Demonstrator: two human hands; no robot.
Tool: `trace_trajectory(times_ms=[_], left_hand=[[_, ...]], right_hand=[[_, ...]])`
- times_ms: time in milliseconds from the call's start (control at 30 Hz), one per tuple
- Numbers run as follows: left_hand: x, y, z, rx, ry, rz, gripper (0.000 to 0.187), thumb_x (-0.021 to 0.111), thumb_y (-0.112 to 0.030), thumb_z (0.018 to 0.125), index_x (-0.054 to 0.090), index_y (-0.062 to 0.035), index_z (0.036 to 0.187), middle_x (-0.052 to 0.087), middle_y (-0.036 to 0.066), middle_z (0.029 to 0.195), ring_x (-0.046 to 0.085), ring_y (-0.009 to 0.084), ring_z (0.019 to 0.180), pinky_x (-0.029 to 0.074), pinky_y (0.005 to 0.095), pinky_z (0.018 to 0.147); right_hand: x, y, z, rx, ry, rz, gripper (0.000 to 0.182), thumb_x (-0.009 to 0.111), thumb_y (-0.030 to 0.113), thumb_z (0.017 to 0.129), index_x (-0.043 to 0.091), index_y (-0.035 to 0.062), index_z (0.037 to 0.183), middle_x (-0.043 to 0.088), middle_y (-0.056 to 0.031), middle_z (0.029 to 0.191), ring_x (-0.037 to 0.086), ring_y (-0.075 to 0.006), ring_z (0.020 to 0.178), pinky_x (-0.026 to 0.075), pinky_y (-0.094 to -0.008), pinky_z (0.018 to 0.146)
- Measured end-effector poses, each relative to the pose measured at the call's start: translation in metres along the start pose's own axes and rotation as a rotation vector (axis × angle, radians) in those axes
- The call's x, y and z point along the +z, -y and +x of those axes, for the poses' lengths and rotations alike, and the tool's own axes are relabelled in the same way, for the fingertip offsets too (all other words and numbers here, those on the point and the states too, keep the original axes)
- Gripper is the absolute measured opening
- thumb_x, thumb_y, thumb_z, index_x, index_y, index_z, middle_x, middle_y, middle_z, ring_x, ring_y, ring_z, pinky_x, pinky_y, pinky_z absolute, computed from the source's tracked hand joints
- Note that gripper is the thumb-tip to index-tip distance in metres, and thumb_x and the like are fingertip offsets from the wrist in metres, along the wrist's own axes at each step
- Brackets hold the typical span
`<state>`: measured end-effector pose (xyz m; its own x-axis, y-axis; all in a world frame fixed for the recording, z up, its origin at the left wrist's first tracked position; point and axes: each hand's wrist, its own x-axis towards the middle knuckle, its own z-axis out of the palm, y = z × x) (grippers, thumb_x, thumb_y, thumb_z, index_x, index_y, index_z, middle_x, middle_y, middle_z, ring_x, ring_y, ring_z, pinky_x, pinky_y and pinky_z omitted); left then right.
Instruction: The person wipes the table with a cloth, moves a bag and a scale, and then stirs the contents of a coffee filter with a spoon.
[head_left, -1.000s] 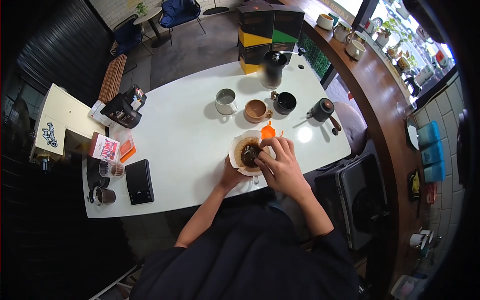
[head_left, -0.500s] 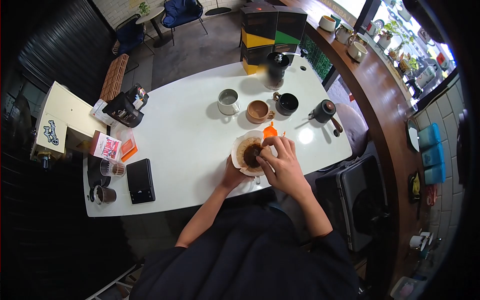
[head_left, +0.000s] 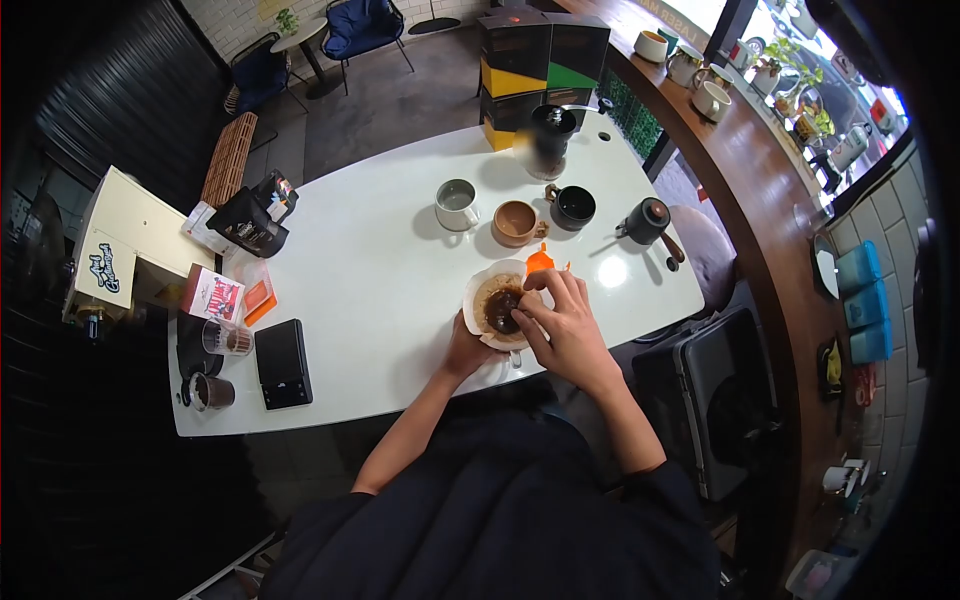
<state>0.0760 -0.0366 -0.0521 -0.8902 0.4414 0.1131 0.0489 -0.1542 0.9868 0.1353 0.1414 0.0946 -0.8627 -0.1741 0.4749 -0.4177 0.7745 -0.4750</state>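
Observation:
A paper filter (head_left: pixel 478 289) with wet brown coffee grounds (head_left: pixel 503 310) inside is close to me at the table's front edge. My left hand (head_left: pixel 466 350) wraps round the left side of the vessel beneath it. Over the right rim, my right hand (head_left: pixel 562 325) has its fingers pinched together above the grounds; whatever they hold is too small to make out. Just behind lies an orange object (head_left: pixel 540 260), partly hidden by the filter and hand. Beyond it stand a brown cup (head_left: pixel 515 223), a grey mug (head_left: pixel 457 204) and a black cup (head_left: pixel 573 207).
On the white table (head_left: pixel 370 260) are a black scale (head_left: pixel 284 364), two clear cups and a black pouch (head_left: pixel 247 220) at the left. A grinder (head_left: pixel 552 135) and boxes (head_left: pixel 530 60) stand at the back. A dark kettle (head_left: pixel 647 221) is at the right.
The grounds look darker and wetter in the middle. Both hands have stayed almost in place; the view has shifted very slightly.

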Motion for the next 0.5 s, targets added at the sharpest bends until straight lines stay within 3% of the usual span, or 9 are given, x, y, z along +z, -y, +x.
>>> trace_trajectory(times_ms=[67,167,267,500], left_hand=[[0.0009,-0.0033,-0.0002,0.005,0.0,0.016,0.073,0.094,-0.003,0.067,0.061,-0.0012,0.133,0.072,0.009,0.125,0.07,0.0178,0.111,0.058,0.0356,0.099],[0.0007,-0.0073,-0.0007,0.021,0.003,0.043,0.074,0.094,-0.003,0.068,0.062,-0.0014,0.133,0.072,0.009,0.125,0.07,0.0178,0.111,0.058,0.0356,0.099],[0.0017,-0.0066,-0.0007,0.005,0.008,0.017,0.075,0.095,-0.003,0.068,0.061,-0.0018,0.135,0.072,0.008,0.127,0.07,0.0177,0.113,0.058,0.0359,0.1],[-0.0004,-0.006,-0.0014,0.014,0.036,0.038,0.078,0.095,-0.002,0.069,0.058,-0.0027,0.137,0.07,0.008,0.13,0.069,0.0181,0.115,0.057,0.0365,0.103]], right_hand=[[-0.0006,0.0002,0.0003,0.021,0.026,0.102,0.013,0.071,0.017,0.094,0.07,0.0049,0.098,0.059,-0.013,0.121,0.054,-0.0322,0.115,0.041,-0.0462,0.099],[0.0006,0.0001,0.0009,0.002,-0.036,-0.012,0.014,0.071,0.017,0.094,0.071,0.0047,0.098,0.059,-0.013,0.12,0.054,-0.0315,0.115,0.041,-0.045,0.099],[-0.0005,0.001,0.0003,-0.006,0.033,0.043,0.014,0.072,0.017,0.094,0.07,0.004,0.098,0.058,-0.0126,0.12,0.054,-0.0308,0.115,0.042,-0.0443,0.098],[0.0026,-0.0029,-0.0042,0.038,-0.053,0.045,0.015,0.072,0.017,0.093,0.07,0.0034,0.099,0.058,-0.0117,0.119,0.055,-0.031,0.113,0.043,-0.0453,0.097]])
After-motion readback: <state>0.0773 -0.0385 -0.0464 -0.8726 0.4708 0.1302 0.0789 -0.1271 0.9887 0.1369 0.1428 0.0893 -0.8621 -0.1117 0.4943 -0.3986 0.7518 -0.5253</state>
